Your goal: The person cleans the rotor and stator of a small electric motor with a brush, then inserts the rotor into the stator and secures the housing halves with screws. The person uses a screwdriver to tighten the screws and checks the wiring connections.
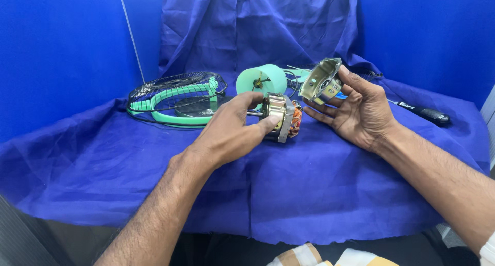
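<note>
We held the motor in our left hand, just above the blue cloth that covered the desk. Our left fingers were curled and pinching the motor's metal body, thumb underneath and the others over the top, with the copper windings showing on its right side. Our right hand lay just beside it, palm turned up and fingers loosely spread, cradling the metal cover at the fingertips rather than clamping it. The cover sat up and to the right of the motor, near but not touching it, its hollow side tilted toward the camera and down toward the motor. The motor's long axis ran roughly left to right, so its winding end pointed toward the right hand and the cover. The left hand was the nearer of the two to the motor; the right was the only one on the cover. Behind the hands lay a green housing, and to the left a wire guard with a green ring. A screwdriver rested on the cloth to the right, well apart from both hands.
</note>
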